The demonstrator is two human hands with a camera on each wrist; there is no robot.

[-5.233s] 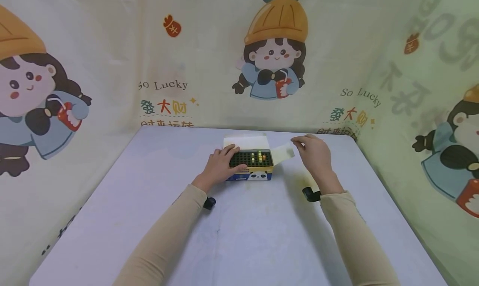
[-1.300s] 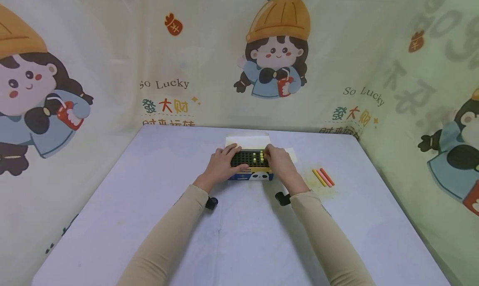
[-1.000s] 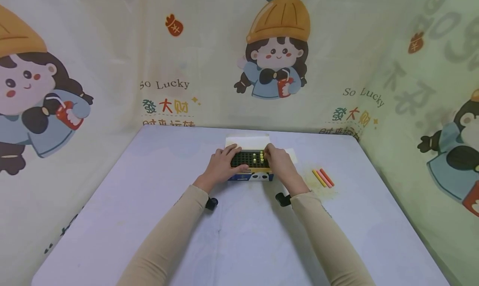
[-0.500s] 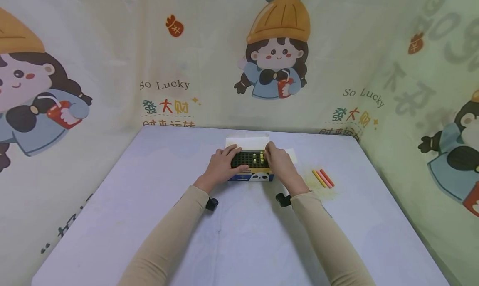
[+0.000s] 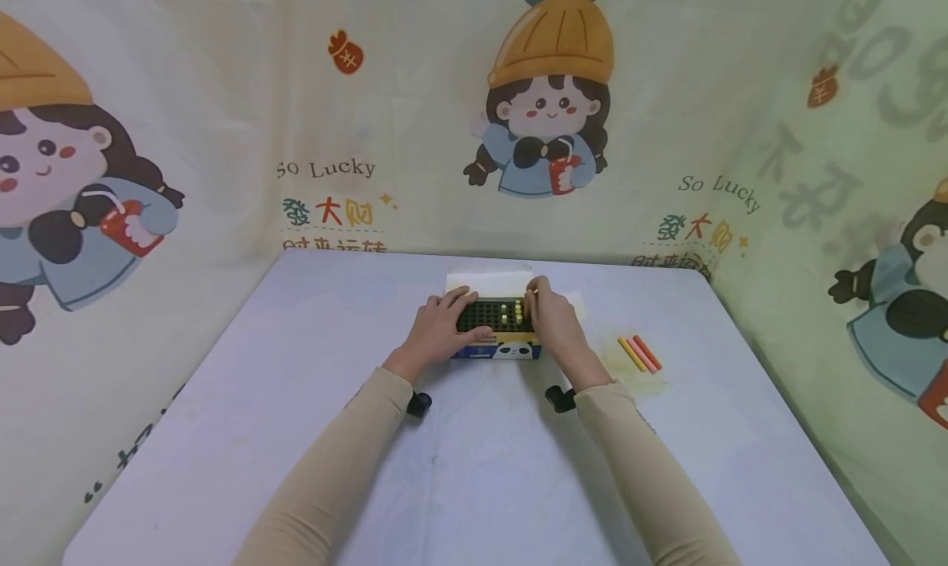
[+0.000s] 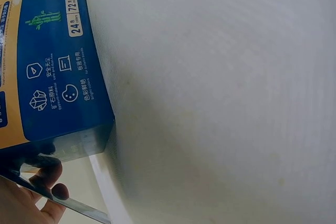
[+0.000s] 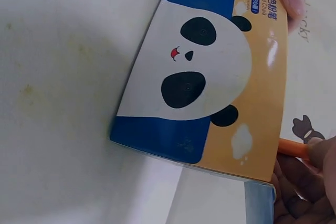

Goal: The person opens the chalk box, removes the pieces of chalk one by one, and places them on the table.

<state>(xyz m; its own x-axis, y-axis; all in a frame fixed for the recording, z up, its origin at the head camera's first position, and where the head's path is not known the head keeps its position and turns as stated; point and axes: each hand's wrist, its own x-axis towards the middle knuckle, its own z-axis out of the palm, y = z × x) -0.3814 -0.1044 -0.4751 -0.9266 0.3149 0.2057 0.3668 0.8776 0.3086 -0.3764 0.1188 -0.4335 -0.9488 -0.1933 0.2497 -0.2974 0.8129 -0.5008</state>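
Note:
A blue and yellow chalk box (image 5: 485, 350) with a panda on its front stands on the table. Its dark holed insert (image 5: 483, 313) holds several yellow-topped chalk sticks (image 5: 518, 311) toward the right. My left hand (image 5: 437, 326) grips the box's left end, thumb along the front top edge. The left wrist view shows curled fingertips (image 6: 59, 190) at that end, beside the glossy side flap (image 6: 79, 209). At the right end my right hand (image 5: 557, 321) pinches an orange chalk stick (image 7: 293, 148) just above the rim. Its lower end is hidden by the box.
Yellow, pink and red chalk sticks (image 5: 640, 353) lie side by side right of the box, with yellowish dust around them. The white lid flap (image 5: 489, 284) stands open at the back. Another pale flap (image 5: 576, 303) sticks out on the right. Printed cloth (image 5: 415, 122) hangs behind the table.
Over five seconds, my right hand has come leftward and down to the box's right end. Just now it has risen slightly with the orange chalk stick. My left hand has stayed put.

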